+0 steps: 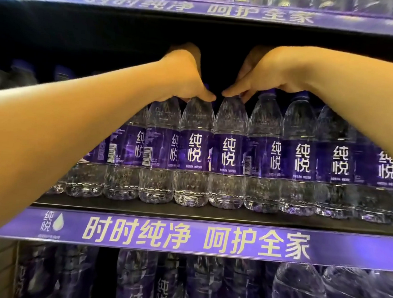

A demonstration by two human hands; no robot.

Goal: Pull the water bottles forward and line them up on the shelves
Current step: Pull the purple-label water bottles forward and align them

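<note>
A row of clear water bottles with purple labels stands along the front of the middle shelf (141,208). My left hand (186,76) reaches in from the left and grips the cap of one bottle (194,153) near the middle of the row. My right hand (271,70) comes from the right, its fingers pinched on the cap of the neighbouring bottle (228,155). Both caps are hidden under my fingers. More bottles (299,159) continue to the right with purple caps showing. Those at the left sit partly behind my forearm.
A purple price strip (197,237) with white characters runs along the shelf's front edge. Below it stand larger purple-labelled bottles (297,293). The upper shelf's strip (199,9) hangs close above my hands. Behind the row the shelf is dark.
</note>
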